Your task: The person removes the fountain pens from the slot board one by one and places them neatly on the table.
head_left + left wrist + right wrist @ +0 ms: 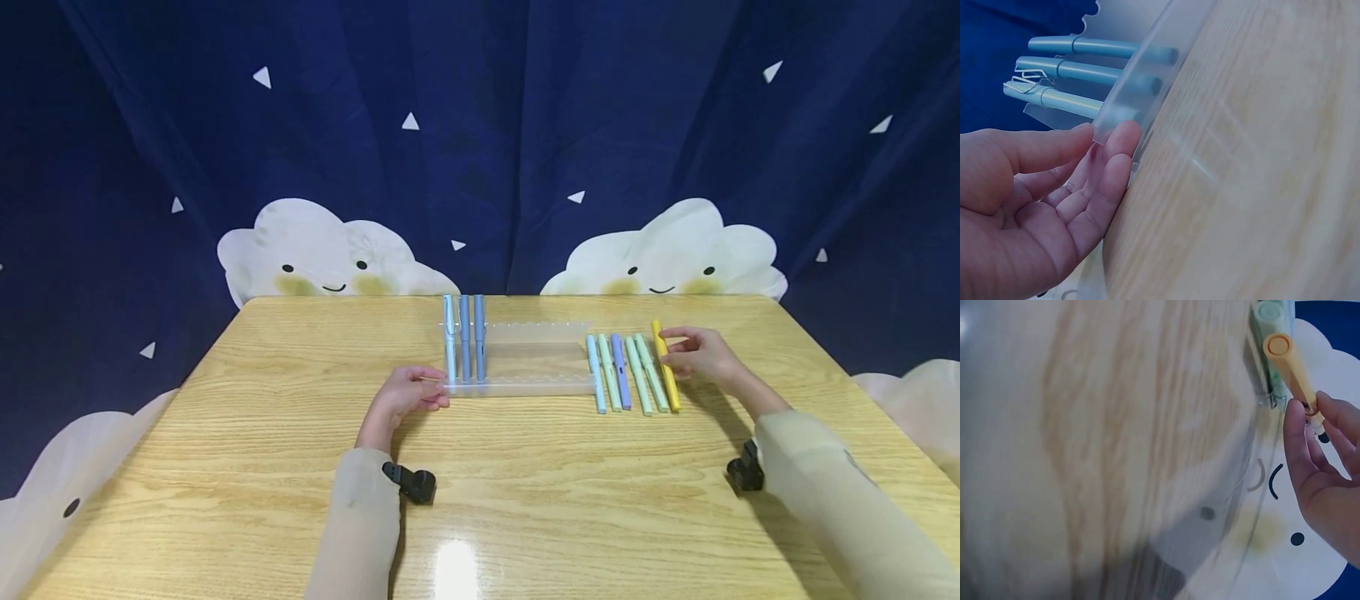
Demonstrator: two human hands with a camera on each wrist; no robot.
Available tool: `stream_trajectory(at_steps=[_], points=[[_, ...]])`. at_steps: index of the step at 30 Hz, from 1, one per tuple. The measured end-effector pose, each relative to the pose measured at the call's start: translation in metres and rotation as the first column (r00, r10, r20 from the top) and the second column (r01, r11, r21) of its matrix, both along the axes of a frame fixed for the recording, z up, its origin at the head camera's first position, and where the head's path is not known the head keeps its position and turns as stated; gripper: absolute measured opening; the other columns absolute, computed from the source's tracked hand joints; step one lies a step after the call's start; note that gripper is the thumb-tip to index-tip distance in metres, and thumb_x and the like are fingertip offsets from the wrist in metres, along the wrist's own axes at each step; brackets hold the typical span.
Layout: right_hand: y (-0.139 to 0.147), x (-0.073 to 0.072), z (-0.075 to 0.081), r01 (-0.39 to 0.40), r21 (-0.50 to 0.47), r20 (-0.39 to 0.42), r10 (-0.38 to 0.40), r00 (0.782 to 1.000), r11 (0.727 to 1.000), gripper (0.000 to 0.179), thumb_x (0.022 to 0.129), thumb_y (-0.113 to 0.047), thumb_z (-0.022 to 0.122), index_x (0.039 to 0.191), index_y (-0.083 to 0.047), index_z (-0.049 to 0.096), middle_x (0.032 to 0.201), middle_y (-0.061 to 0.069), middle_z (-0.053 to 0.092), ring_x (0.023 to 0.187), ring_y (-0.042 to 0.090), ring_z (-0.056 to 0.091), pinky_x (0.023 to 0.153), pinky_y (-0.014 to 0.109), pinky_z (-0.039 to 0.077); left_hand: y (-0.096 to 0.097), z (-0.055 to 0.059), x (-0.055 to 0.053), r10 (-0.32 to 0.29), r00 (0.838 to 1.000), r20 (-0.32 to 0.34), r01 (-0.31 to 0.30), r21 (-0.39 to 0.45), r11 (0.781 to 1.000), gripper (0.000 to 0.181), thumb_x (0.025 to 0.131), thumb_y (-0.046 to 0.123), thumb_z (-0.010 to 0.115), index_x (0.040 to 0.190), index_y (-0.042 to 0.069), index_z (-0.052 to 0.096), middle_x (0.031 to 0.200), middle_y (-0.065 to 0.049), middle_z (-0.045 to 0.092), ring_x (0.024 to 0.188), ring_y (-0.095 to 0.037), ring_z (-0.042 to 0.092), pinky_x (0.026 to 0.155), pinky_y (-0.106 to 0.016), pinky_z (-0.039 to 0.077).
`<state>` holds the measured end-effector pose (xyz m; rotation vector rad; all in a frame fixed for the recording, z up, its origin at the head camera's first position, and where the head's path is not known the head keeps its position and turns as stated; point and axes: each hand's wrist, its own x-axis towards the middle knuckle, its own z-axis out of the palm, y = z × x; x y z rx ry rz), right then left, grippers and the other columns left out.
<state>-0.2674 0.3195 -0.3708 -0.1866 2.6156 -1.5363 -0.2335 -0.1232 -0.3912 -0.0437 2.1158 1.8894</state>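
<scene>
A clear plastic pen rack (540, 387) stands mid-table, with a light blue pen (450, 342) and two darker blue pens (479, 333) side by side at its left end. My left hand (408, 390) holds the rack's front left corner; in the left wrist view the thumb lies on one side of the plastic edge and the fingers on the other. At the right, a yellow pen (1296, 370) is pinched between the thumb and fingers of my right hand (703, 354). It stands slightly tilted beside a pale green pen (651, 372).
Between rack and yellow pen lie several pens in a row: a light blue pen (596, 375) by the rack's right end, pale green ones, and a purple pen (621, 372). The wooden table (525, 500) ends at a dark blue curtain (480, 150) with clouds.
</scene>
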Motion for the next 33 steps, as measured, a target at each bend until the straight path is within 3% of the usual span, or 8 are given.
stream_trajectory(at_steps=[10,33], points=[[0.004,-0.008,-0.007,-0.007,0.04,0.071,0.004,0.997,0.999,0.049,0.083,0.002,0.059,0.124,0.016,0.036,0.086,0.013,0.053,0.066,0.012,0.057,0.059,0.032,0.052,0.001,0.0,0.002,-0.001,1.0,-0.004,0.001,-0.007,1.0,0.023,0.087,-0.005,0.05,0.109,-0.012,0.052,0.075,-0.012,0.064,0.066,-0.017,0.063,0.064,-0.028,0.051],[0.002,-0.012,-0.011,-0.022,0.023,0.102,0.02,0.995,0.999,0.05,0.082,0.003,0.059,0.123,0.018,0.035,0.084,0.012,0.053,0.064,0.012,0.057,0.056,0.029,0.052,-0.001,0.001,0.0,-0.012,1.0,-0.013,0.012,0.001,1.0,0.024,0.087,-0.006,0.05,0.109,-0.014,0.051,0.074,-0.013,0.064,0.065,-0.016,0.063,0.064,-0.028,0.051]])
